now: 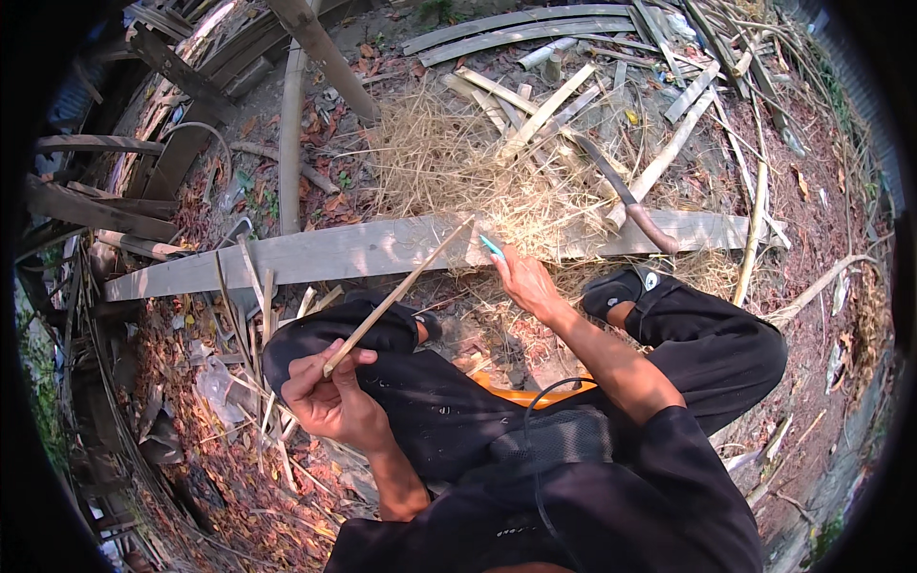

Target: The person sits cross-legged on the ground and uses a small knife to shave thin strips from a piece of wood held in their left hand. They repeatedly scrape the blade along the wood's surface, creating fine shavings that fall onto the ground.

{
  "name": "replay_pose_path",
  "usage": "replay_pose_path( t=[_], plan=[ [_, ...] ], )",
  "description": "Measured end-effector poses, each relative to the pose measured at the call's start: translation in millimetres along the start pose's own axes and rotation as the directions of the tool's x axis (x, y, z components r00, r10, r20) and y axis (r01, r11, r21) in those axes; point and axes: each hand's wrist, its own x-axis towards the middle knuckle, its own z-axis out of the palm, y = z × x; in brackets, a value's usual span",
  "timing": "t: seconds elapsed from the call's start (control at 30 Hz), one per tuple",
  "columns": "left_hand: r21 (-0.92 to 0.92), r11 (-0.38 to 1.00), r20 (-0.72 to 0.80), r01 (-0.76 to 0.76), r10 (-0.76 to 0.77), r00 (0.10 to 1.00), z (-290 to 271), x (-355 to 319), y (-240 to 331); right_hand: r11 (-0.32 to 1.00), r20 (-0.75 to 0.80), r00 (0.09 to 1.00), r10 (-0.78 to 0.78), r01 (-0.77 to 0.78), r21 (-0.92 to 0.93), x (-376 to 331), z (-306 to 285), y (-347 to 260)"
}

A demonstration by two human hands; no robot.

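One thin bamboo strip (396,298) ran slanted from the left hand (330,396) up toward the grey wooden plank (382,246); its lower end was pinched between the thumb and the fingers of that hand, above the left knee, and its upper end reached the edge of the plank near the dry straw; the right hand (525,282) was stretched forward, well apart from the left one, and it was closed around a small tool with a light blue handle (492,248), whose tip lay just beside the upper end of the strip; whether the tool touched the strip, I could not tell; the person sat on the ground with legs in black trousers (712,349) folded, a black shoe (616,286) near the plank; a heap of dry straw (449,167) lay over and behind the plank; a long curved knife with a reddish handle (630,201) rested on the plank to the right; many split bamboo pieces (544,105) were scattered behind it; brown dry leaves (239,458) covered the ground on the left.
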Motion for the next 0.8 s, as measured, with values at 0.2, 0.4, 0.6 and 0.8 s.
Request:
replay_pose_path(
  t=[0.2,0.4,0.6,0.8],
  plan=[
    [0.021,0.999,-0.017,0.024,-0.024,1.000,-0.2,-1.8,1.1,0.997,0.063,0.995,0.078,-0.078,-0.005,7.0,-13.4,-15.6],
    [-0.009,0.999,-0.039,0.051,-0.052,0.998,3.9,0.1,4.1,0.827,-0.009,0.952,-0.305,0.269,0.494,-67.9,-101.7,-172.6],
    [0.017,0.999,-0.056,0.049,-0.048,0.997,-1.4,-1.2,3.7,0.962,0.085,0.967,-0.240,0.226,0.150,-85.5,-81.5,-158.1],
    [-0.016,0.999,-0.062,0.049,-0.050,0.997,0.5,-1.2,3.4,0.973,0.113,0.969,-0.220,0.210,0.100,-80.9,-89.3,-146.9]
  ],
)
